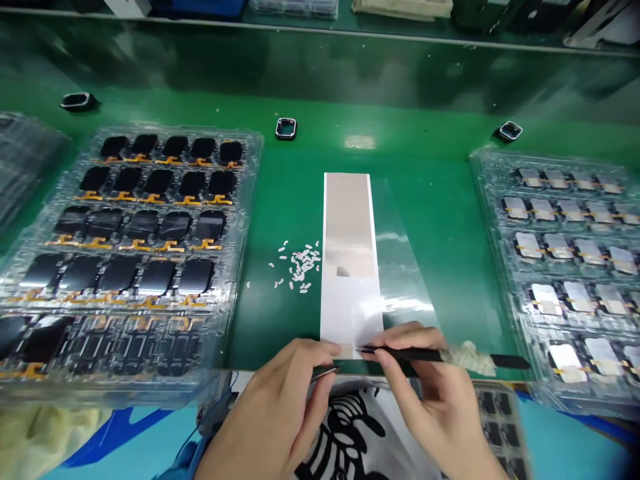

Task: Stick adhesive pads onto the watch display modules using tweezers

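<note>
Two grips at bench [450,267] near edge: left hand [285,397] pinching thin metal tool [326,371], right hand [433,387] black tweezers [417,354]. Pale strip [350,260] between, near end at both fingertips, long axis toward far edge.

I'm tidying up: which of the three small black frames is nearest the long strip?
The middle frame, beyond the far left corner of the long strip; the left frame and right frame lie much farther off to either side.
</note>
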Action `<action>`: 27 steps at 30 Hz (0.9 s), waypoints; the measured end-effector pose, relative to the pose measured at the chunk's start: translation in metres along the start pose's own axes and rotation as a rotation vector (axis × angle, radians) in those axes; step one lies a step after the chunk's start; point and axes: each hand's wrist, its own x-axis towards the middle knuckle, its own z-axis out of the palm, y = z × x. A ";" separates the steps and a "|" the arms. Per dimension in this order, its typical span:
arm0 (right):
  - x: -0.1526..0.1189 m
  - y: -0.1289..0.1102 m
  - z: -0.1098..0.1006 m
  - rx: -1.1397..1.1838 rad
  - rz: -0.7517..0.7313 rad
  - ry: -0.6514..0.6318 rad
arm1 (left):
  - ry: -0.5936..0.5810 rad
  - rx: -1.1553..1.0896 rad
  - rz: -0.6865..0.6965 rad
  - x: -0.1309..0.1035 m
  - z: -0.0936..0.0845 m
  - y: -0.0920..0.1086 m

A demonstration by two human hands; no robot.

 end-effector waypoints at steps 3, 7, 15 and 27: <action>-0.004 0.000 0.007 -0.041 -0.001 0.056 | -0.014 0.033 0.000 0.003 0.001 0.000; -0.004 -0.003 0.012 -0.043 0.009 0.083 | -0.008 0.030 -0.037 0.005 0.001 0.003; 0.011 -0.014 0.003 0.423 0.042 0.308 | 0.117 -0.415 -0.240 0.022 0.005 -0.007; 0.056 -0.028 0.043 0.589 -0.053 0.466 | 0.289 -1.017 -0.216 0.058 0.026 -0.001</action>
